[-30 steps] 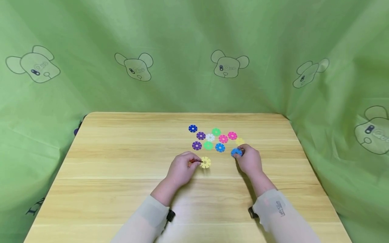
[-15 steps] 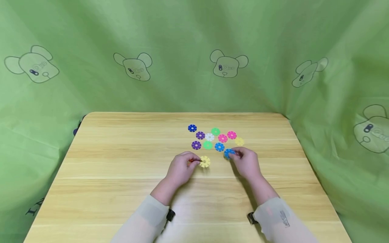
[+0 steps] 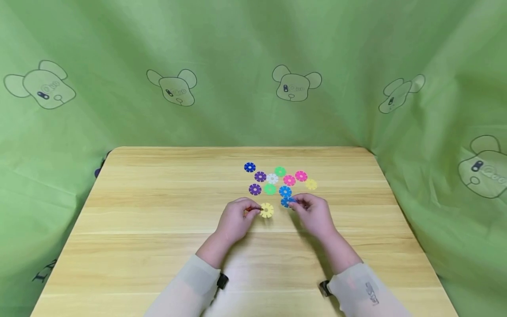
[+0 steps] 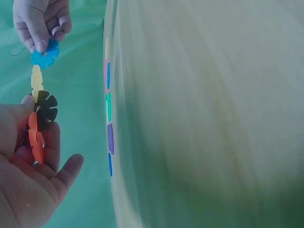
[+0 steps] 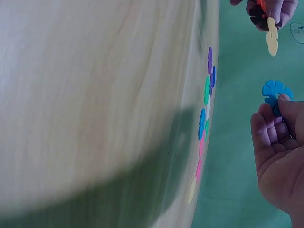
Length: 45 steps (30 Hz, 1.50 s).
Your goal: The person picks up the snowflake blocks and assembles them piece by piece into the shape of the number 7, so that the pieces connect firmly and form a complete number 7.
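Note:
My left hand [image 3: 236, 219] pinches a short chain of joined slotted plastic discs above the table. In the left wrist view it runs from an orange disc [image 4: 35, 137] through a dark disc [image 4: 46, 110] to a pale yellow disc [image 4: 37, 81] at the free end. Between thumb and fingers my right hand [image 3: 316, 215] holds a blue slotted disc [image 5: 274, 92]. A small gap separates the blue disc from the yellow one, as the right wrist view shows. The orange disc is mostly hidden by my fingers in the head view.
Several loose slotted discs lie flat beyond my hands, among them a purple disc [image 3: 255, 189], a white disc [image 3: 272, 178], another blue disc [image 3: 285, 191] and a pink disc [image 3: 301, 176]. Green cloth [image 3: 233, 114] hangs around the wooden table [image 3: 150, 246].
My right hand has moved left with the blue disc, closing in on the yellow disc. The left hand has stayed almost still with its chain.

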Tool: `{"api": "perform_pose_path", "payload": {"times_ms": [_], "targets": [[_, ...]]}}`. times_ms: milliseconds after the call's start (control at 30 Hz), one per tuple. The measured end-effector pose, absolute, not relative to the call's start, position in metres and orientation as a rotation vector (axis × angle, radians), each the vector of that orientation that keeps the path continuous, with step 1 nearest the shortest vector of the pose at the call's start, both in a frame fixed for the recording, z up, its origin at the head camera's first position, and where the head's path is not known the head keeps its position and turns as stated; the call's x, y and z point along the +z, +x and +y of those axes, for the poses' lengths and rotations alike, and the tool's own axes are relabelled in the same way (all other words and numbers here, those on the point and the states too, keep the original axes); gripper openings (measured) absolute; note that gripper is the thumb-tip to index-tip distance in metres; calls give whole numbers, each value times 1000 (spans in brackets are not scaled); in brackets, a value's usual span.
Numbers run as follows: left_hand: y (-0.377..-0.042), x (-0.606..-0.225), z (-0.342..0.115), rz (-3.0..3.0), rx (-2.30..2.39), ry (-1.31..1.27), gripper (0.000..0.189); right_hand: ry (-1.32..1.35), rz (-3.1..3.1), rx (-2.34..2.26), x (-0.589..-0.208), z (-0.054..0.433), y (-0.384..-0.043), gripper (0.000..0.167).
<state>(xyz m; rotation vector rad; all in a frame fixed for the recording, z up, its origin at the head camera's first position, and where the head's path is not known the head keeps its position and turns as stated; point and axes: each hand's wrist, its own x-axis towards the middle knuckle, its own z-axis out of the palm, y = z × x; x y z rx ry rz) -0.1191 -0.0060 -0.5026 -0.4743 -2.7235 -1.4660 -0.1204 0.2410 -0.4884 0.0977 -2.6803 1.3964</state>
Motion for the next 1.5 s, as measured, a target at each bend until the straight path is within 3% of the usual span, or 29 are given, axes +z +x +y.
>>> {"api": "perform_pose_path", "payload": {"times_ms": [1300, 1500], "targets": [[-118, -501, -5, -2583, -1554, -536, 6, 240, -2677, 1538, -482, 226, -110, 2], [-117, -502, -4, -2550, -1577, -540, 6, 264, -2650, 1546, -480, 227, -110, 7]]}}
